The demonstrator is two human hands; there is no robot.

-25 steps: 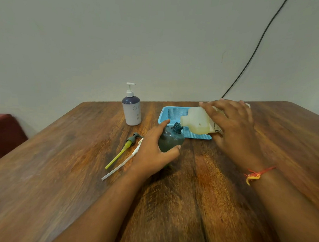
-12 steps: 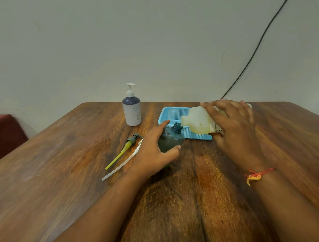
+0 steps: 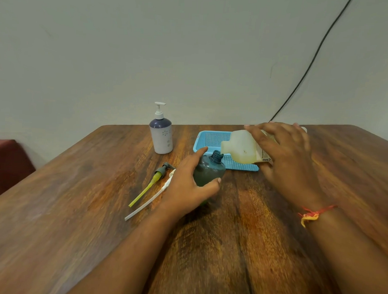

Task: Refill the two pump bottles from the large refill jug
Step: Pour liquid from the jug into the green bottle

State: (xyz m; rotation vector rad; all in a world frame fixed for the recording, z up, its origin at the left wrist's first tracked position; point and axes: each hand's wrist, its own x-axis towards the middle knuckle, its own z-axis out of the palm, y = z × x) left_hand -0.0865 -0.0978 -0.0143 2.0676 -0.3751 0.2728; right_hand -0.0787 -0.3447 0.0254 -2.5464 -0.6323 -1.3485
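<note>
My left hand (image 3: 188, 186) grips a dark green pump bottle (image 3: 208, 170) that stands on the table with its neck uncapped. My right hand (image 3: 285, 158) holds the translucent refill jug (image 3: 241, 148) tipped on its side, yellowish liquid inside, its spout right at the green bottle's neck. No stream is visible between them. A second pump bottle (image 3: 161, 134), white with a purple top and its pump fitted, stands upright at the back left.
Two removed pumps lie left of my left hand: a grey one with a yellow tube (image 3: 151, 183) and a white one (image 3: 147, 203). A blue mesh tray (image 3: 213, 139) sits behind the jug. A black cable (image 3: 310, 63) runs down the wall.
The jug's spout has dipped slightly lower toward the green bottle's neck. Both hands stay in nearly the same places.
</note>
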